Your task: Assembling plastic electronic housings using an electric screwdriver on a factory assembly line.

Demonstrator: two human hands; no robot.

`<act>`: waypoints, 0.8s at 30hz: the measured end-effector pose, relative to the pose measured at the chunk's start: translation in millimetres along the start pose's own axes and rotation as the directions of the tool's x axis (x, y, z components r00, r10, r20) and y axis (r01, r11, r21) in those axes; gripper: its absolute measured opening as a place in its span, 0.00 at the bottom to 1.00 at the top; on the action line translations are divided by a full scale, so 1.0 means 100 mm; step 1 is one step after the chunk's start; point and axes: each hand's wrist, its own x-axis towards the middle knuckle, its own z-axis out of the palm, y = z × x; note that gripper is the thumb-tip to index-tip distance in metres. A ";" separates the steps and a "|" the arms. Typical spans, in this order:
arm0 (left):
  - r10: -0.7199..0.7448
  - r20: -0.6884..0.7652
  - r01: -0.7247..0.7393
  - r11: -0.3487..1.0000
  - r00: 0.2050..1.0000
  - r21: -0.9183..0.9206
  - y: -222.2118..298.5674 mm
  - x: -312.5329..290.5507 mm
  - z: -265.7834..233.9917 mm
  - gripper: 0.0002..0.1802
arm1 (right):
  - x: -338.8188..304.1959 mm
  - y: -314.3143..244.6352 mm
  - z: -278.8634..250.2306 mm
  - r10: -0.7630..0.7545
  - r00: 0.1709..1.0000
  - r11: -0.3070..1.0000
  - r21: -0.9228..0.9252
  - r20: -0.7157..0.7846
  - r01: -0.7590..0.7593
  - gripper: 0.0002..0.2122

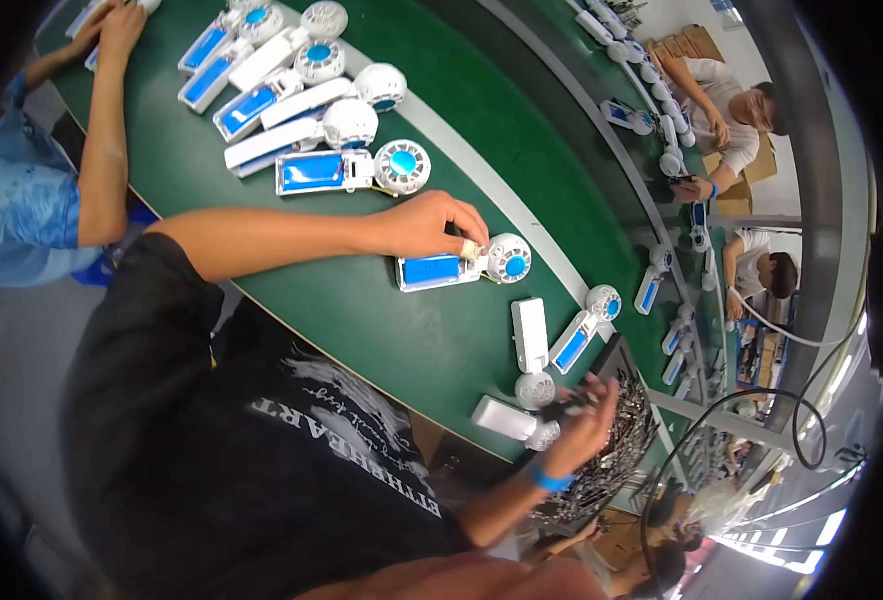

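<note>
A white handheld fan [441,271] with a blue panel in its open handle lies on the green table. My left hand [436,225] is closed on it at the joint between handle and round head. A pale wrap covers one fingertip of this hand. My right hand [583,435], a blue band at its wrist, is raised at the edge of a dark tray [616,352] of small metal parts. Its fingers are blurred, and a dark shape shows beside them; whether they hold it I cannot make out. Two closed white fans [529,335] [504,418] lie beside this hand.
Several more fans [311,172] lie in a row at the far left. Another open fan [573,340] lies near the tray. A co-worker's arms [106,150] work at the upper left. Across the green belt [481,110], people sit at another fan-lined bench. A black cable [701,415] loops at right.
</note>
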 end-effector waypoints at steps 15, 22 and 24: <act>0.381 0.007 -0.336 0.806 0.924 0.488 0.11 -0.13 0.06 0.07 | -0.15 -0.25 2.04 -0.140 0.960 0.971 0.221 0.241 0.086 0.22; 0.479 0.099 -0.419 0.629 0.872 0.655 0.03 -0.12 0.07 0.05 | -0.11 -0.16 2.05 -0.300 0.933 0.954 0.079 0.197 0.290 0.21; 0.492 0.145 -0.441 0.564 0.858 0.698 0.07 -0.10 0.04 0.02 | -0.11 -0.15 2.07 -0.314 0.929 0.949 0.080 0.197 0.304 0.21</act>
